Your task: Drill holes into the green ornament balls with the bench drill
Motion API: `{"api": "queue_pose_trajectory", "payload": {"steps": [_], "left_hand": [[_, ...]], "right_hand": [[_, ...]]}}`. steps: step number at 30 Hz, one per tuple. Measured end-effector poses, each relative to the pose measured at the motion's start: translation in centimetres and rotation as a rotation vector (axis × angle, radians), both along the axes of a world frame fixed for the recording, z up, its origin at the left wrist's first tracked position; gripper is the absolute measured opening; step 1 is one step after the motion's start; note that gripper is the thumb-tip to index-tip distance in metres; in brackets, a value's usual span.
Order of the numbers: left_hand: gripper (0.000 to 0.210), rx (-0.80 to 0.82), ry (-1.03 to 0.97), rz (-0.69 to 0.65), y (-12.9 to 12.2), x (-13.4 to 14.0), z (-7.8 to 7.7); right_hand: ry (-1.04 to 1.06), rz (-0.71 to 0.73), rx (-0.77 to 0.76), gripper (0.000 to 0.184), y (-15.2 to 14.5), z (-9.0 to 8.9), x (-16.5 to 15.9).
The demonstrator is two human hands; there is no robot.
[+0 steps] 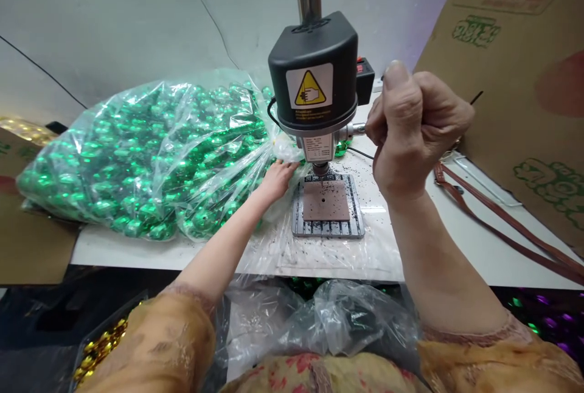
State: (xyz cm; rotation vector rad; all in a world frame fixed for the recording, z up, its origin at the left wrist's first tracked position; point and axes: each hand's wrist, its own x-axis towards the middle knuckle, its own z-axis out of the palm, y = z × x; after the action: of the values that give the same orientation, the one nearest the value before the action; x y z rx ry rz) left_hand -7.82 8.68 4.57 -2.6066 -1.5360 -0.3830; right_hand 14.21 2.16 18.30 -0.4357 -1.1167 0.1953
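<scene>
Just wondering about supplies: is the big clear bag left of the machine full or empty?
The bag looks full or nearly so: shiny green beads press against its plastic.

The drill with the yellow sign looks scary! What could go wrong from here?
Pinched or cut fingers: the left hand is very close to the spot under the drill, and the yellow sign on it warns about hands.

Caught plastic: the big clear bag of green beads bunches up right beside it, so a loose edge might snag if the drill spins.
</scene>
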Motion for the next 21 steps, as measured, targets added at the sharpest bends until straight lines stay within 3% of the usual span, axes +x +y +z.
{"api": "queue_pose_trajectory", "payload": {"steps": [3,7,9,11,13,15,18,21], "left_hand": [[0.048,-0.049,-0.076,-0.015,2.0,0.2,-0.3],[0.038,-0.076,-0.271,0.023,0.9,-0.5,0.0],[0.040,-0.114,-0.525,0.052,-0.9,-0.8,0.5],[0.041,-0.211,-0.910,0.061,-3.0,-0.4,1.0],[0.042,-0.368,-1.258,0.040,-5.1,0.5,1.1],[0.046,-0.537,-1.468,0.026,-7.0,1.8,0.9],[0.052,-0.614,-1.502,0.028,-8.8,3.4,-0.1],[0.043,-0.503,-1.330,0.034,-9.3,4.2,-1.3]], "right_hand": [[-0.001,0.003,-0.007,0.047,-0.2,0.2,0.0],[0.037,0.072,0.070,0.043,-0.4,0.3,0.0],[0.031,0.086,0.066,0.042,-0.4,0.3,0.0],[0.021,0.090,0.044,0.042,-0.5,0.3,0.0],[0.025,0.093,0.045,0.042,-0.5,0.2,0.0],[0.019,0.079,0.037,0.043,-0.5,0.2,0.0],[0.005,0.051,0.024,0.044,-0.5,0.1,0.0],[-0.003,0.044,0.006,0.045,-0.7,0.1,0.1]]}}
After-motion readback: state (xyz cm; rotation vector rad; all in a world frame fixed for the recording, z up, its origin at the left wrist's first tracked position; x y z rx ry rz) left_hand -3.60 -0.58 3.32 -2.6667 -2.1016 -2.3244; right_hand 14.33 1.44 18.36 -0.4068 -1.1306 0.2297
